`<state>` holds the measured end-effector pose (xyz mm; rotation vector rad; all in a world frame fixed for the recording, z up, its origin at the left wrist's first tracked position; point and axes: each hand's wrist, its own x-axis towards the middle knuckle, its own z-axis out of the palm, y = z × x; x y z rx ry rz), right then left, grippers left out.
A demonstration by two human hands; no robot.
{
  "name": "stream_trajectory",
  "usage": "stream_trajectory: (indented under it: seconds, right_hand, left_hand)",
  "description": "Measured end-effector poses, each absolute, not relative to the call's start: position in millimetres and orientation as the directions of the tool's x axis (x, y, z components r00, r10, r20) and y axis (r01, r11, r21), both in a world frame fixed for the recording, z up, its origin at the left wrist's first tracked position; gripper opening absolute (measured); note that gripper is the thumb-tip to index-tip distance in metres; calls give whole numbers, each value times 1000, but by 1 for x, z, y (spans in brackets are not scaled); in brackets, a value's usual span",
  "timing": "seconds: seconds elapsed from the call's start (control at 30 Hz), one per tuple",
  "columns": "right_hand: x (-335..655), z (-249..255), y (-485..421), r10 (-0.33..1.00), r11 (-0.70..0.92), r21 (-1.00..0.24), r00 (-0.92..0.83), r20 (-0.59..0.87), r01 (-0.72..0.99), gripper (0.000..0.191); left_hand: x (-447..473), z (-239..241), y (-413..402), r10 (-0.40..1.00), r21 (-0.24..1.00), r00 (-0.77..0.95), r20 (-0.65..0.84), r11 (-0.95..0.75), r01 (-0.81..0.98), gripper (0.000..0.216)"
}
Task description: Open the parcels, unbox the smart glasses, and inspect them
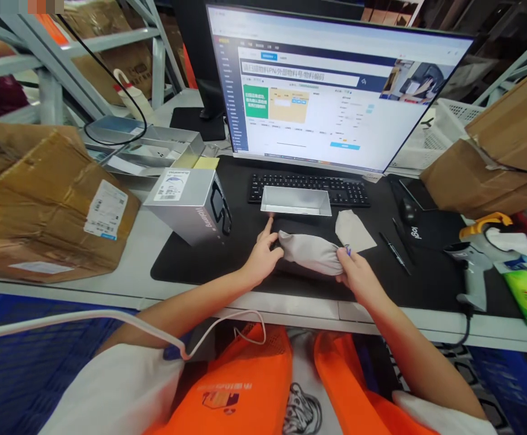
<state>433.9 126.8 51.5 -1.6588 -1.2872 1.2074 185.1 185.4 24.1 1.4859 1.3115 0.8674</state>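
The grey pouch (311,252) lies on the black mat (200,266) of the bench (131,278) just before the open silver tray (296,201), its long axis left-to-right, the left hand (263,257) and right hand (358,275) each grasping 1 end.

Monitor (335,84), keyboard (308,187), cardboard box (41,205)

White short sleeves, an orange vest (245,386) with printed logo, bare forearms.
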Motion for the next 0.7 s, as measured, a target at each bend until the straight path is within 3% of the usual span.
stream_trajectory:
  seconds: [0.07,0.17,0.23,0.3,0.37,0.43,0.57,0.7]
  right_hand:
    - [429,52,137,976,-207,-839,48,-212,503,58]
    - [432,56,146,987,-157,-558,106,-123,815,55]
    - [436,57,143,987,-154,-441,157,-30,884,48]
    - [442,55,134,981,-61,-484,142,133,873,43]
    - [447,52,122,952,140,-545,39,304,826,39]
    - [451,48,112,911,319,-531,-100,399,785,30]
    - [450,41,105,887,401,-460,-209,413,792,21]
    - [439,35,120,906,365,-387,-227,357,847,29]
  left_hand:
    - [184,23,183,978,951,191,-87,24,307,55]
    - [183,19,181,967,953,244,-70,-8,303,58]
    - [183,16,181,966,951,252,-63,-18,308,63]
    - [183,14,182,969,954,238,-66,-8,300,67]
    - [183,13,182,970,960,229,-81,13,281,66]
    - [184,13,182,968,963,228,-103,40,266,64]
    - [184,13,179,960,966,256,-117,50,255,62]
    - [182,12,174,945,953,315,-88,-12,302,52]
